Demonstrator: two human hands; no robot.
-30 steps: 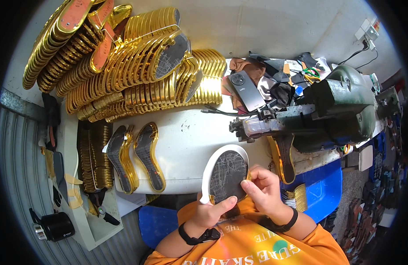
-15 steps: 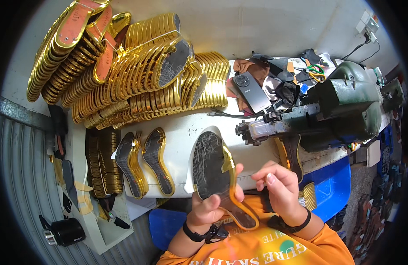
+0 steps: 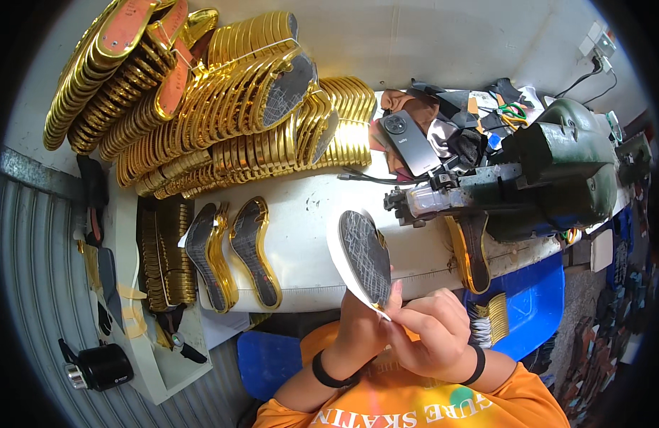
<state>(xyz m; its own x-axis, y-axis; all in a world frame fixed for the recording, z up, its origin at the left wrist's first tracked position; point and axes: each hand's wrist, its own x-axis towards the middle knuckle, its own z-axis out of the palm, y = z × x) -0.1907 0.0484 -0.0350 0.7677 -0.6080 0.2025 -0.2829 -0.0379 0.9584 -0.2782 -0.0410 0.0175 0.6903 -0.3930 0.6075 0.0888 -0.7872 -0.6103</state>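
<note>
Dark grey, scuff-lined shoe sole point(image 3: 366, 258) backed by a white oval liner, gold edge at 6 o'clock, held upright above white bench point(image 3: 301, 214), pinched at lower tip between left hand point(image 3: 359, 329) and right hand point(image 3: 431, 329) fingertips.

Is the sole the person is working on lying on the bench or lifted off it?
Lifted: both hands hold the sole upright above the bench edge, its dark face showing.
</note>
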